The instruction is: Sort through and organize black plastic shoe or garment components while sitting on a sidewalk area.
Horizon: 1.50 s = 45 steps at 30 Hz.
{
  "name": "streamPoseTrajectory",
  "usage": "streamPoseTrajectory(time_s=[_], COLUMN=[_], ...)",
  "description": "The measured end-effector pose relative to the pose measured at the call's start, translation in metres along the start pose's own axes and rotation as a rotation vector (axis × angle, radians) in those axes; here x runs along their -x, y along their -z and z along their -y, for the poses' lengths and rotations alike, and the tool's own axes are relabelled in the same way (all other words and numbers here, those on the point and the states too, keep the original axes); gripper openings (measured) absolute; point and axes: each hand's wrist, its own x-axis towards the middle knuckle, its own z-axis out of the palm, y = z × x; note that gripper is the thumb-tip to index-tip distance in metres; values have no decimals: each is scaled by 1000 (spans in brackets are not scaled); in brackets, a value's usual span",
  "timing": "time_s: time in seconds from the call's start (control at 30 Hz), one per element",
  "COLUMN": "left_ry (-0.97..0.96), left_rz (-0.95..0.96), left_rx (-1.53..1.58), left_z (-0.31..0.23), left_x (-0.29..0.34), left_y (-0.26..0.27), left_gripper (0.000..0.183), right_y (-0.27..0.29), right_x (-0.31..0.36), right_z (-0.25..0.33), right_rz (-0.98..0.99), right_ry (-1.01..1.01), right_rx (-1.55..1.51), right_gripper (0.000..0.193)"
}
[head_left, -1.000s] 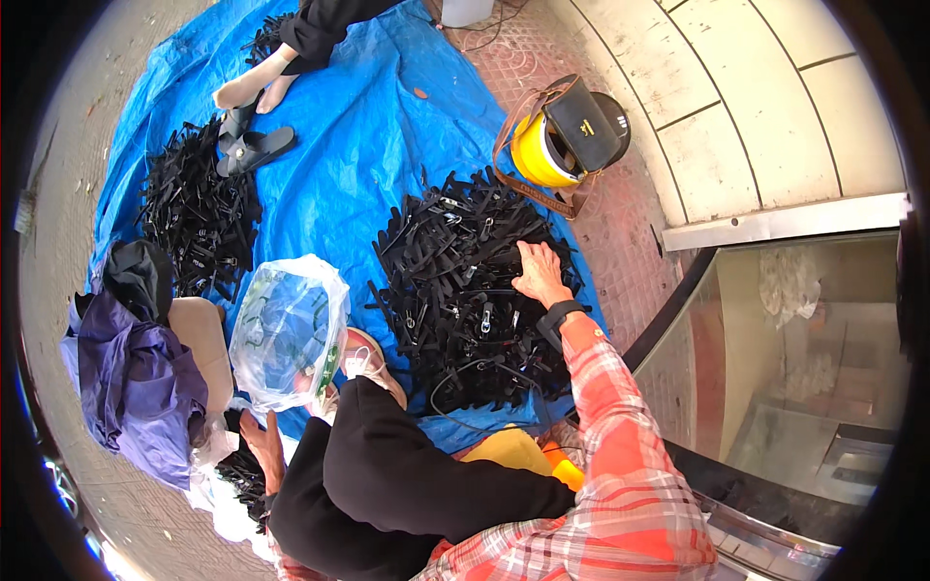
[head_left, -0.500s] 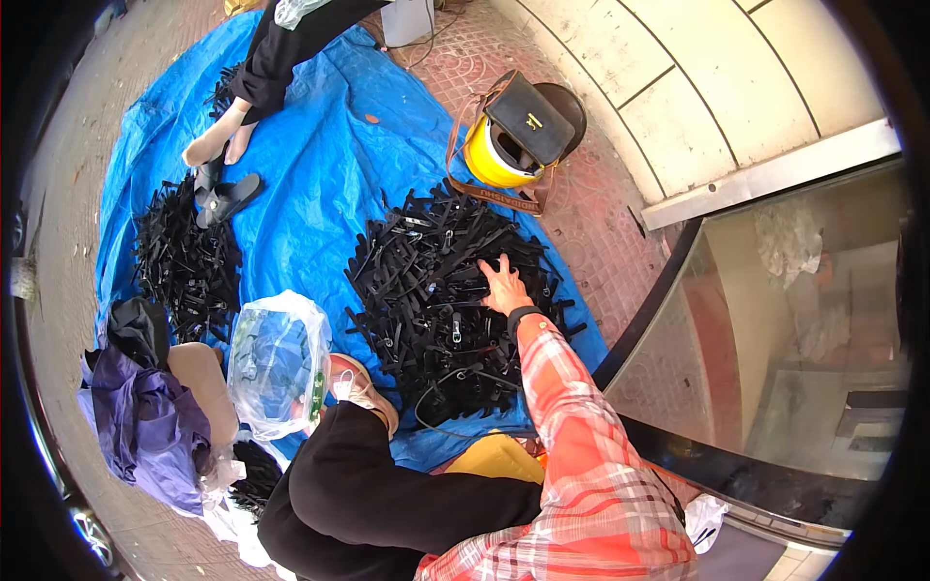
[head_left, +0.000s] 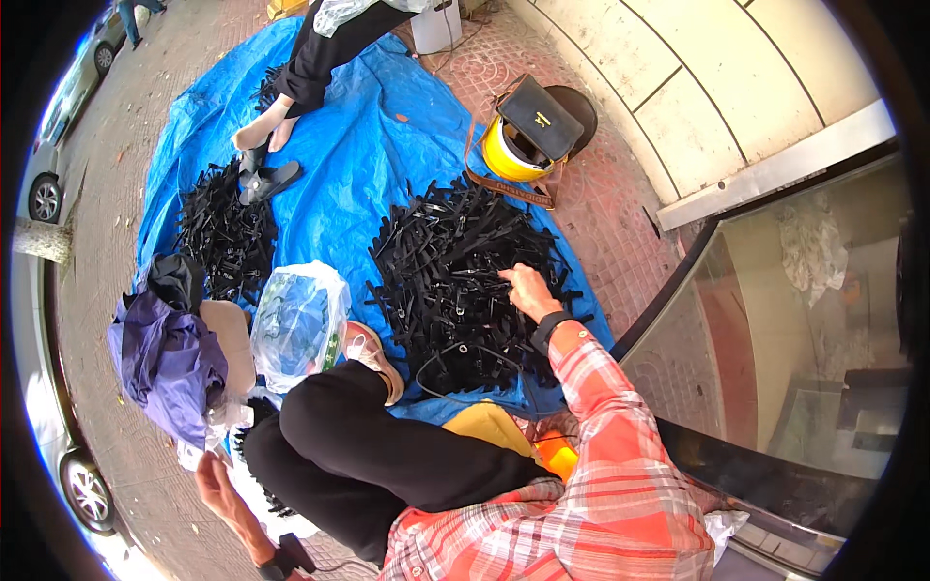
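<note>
A large heap of short black straps with small shiny buckles (head_left: 455, 290) lies on the blue tarp (head_left: 339, 126). My right hand (head_left: 529, 292) is at the heap's right side, fingers drawn together and touching the straps. Whatever lies between its fingertips is too small to make out. Low on the left, my left hand (head_left: 221, 489) hangs beside my black-trousered leg, close to a white plastic bag (head_left: 257, 494) and some black straps. Its fingers are blurred and partly turned away. A clear plastic bag (head_left: 300, 324) stands between my shoe (head_left: 376, 360) and a second strap heap (head_left: 228, 232).
Another person's bare feet (head_left: 263, 128) rest near dark sandals (head_left: 269, 181). A black handbag (head_left: 542, 116) sits on a yellow bucket (head_left: 511, 155). Purple cloth (head_left: 170, 349) is piled at left. A glass panel (head_left: 775, 320) stands at right; parked cars (head_left: 48, 387) line the street.
My right hand has gone from spread fingers to fingers drawn together on the heap. My left hand has come into view at the lower left. The view has shifted, showing more street.
</note>
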Motion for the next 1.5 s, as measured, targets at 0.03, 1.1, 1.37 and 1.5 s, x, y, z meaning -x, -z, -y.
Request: streamPoseTrajectory(time_s=[0.03,1.1,1.37,1.5], left_ry=[-71,-77,-246,-321], left_rz=[-17,1020,1199,1486], left_rx=[47,305,147,346], left_z=[-30,-190,-218,-211], left_x=[1,81,56,63], left_y=[-9,-199,-274,-309], left_gripper=[29,48,84,74], right_y=[13,171,206,220], right_x=[5,-8,-24,-26], right_z=[-6,40,78,108], right_rz=[-4,757,864,978], right_ry=[-4,-111,41,64], right_rx=[-15,-623,-542,-418], right_gripper=[36,25,28,32])
